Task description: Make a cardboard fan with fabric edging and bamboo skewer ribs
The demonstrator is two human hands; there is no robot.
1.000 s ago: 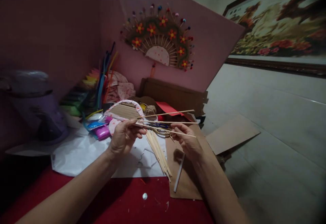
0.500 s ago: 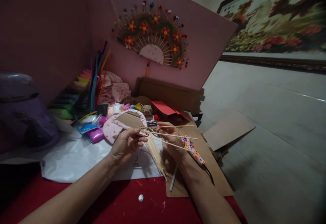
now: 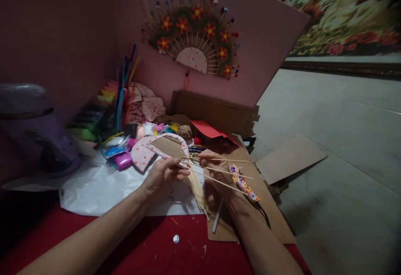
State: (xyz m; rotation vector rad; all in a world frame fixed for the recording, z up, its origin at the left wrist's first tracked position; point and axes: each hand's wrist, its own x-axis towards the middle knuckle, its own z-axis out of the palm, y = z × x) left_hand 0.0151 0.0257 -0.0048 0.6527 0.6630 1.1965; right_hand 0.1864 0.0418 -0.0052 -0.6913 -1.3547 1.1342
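- Nearest, the left hand [image 3: 161,177] was pinched shut on three thin skewers [image 3: 216,169] that fanned out to the right above the cardboard sheet [image 3: 269,216].
- The right hand [image 3: 219,175], bare a second earlier, had closed on a spotted glue gun [image 3: 242,183] just under the skewers.
- A loose skewer bundle [image 3: 197,189] lay below; the cardboard's right edge hung over open floor.
- Farther back, craft clutter and the pink board [image 3: 266,45] hemmed in the left and rear.
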